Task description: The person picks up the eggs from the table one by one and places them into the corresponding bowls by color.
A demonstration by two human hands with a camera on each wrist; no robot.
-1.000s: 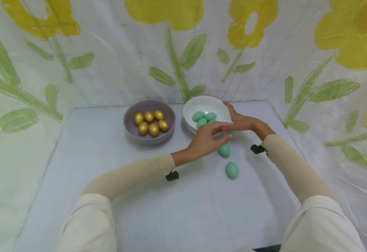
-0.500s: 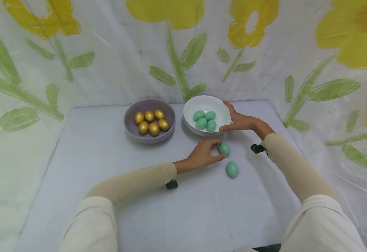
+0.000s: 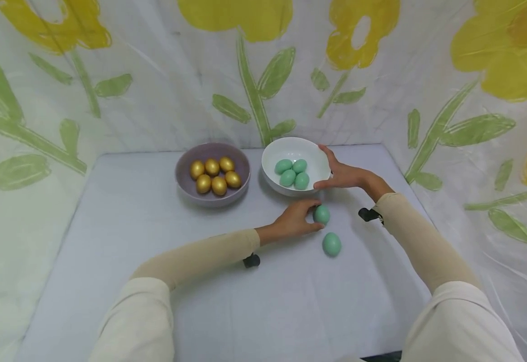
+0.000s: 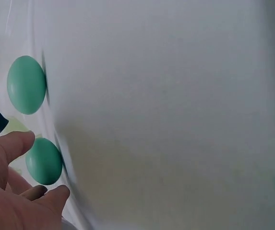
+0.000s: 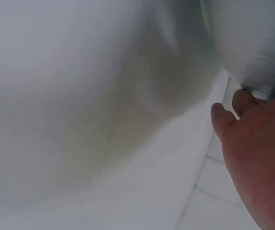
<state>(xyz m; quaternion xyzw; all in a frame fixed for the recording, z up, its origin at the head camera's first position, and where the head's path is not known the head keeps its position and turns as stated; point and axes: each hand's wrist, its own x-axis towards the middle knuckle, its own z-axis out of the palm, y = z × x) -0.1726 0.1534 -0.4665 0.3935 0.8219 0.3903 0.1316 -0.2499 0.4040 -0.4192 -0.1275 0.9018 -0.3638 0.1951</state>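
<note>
My left hand (image 3: 294, 219) pinches a green egg (image 3: 322, 214) on the table, fingers at its far end and thumb at its near end. The left wrist view shows this egg (image 4: 45, 163) between thumb and fingertips. Closer to me lies a second green egg (image 3: 332, 244), untouched. My right hand (image 3: 346, 175) holds the right side of a white bowl (image 3: 317, 160), thumb at the near rim and fingers farther round. Several green eggs (image 3: 287, 177) rest inside that bowl. From the right wrist, only part of the bowl's outer wall (image 5: 257, 43) shows beside the fingers.
Left of the white bowl stands a purple-grey bowl (image 3: 186, 188) with several gold eggs (image 3: 218, 185) in it. A white cloth covers the table (image 3: 263, 301). Behind and at the sides hangs a pale sheet (image 3: 164, 100) painted with yellow flowers.
My left hand has come down from in front of the white bowl to the nearer green egg and closed in on it. The right hand keeps its hold on the bowl.
</note>
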